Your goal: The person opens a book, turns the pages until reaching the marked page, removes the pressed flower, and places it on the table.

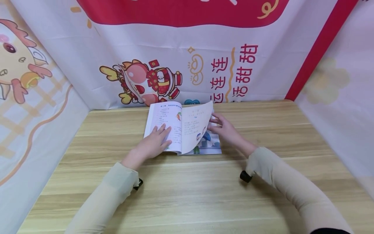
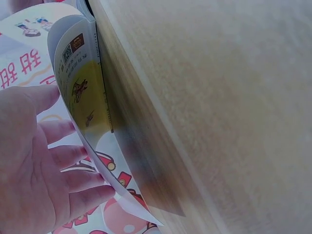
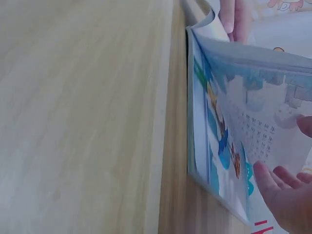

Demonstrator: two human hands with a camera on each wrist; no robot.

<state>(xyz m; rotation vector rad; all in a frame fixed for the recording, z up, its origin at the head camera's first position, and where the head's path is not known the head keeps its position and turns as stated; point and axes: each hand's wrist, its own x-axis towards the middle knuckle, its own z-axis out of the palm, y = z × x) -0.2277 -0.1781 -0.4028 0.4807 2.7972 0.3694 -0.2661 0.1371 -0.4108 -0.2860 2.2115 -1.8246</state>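
An open illustrated book (image 1: 163,113) lies on the wooden table. My left hand (image 1: 153,143) rests on its left page with the fingers spread. In the left wrist view, that side of the book bows upward beside the left fingers (image 2: 73,156), showing a yellow back cover (image 2: 87,92). A right-hand page (image 1: 194,125) is raised and slanted, partly covering a colourful picture page (image 1: 214,148) beneath. At its outer edge is my right hand (image 1: 225,130), with extended fingers touching the raised page. In the right wrist view, the right fingers (image 3: 265,183) are against its printed underside.
The wood-grain table (image 1: 193,191) extends in front of the book and to both sides. A printed cloth backdrop (image 1: 175,42) rises behind the table, with more cloth at left and right. Black wrist-worn pieces (image 1: 245,176) show below the sleeves.
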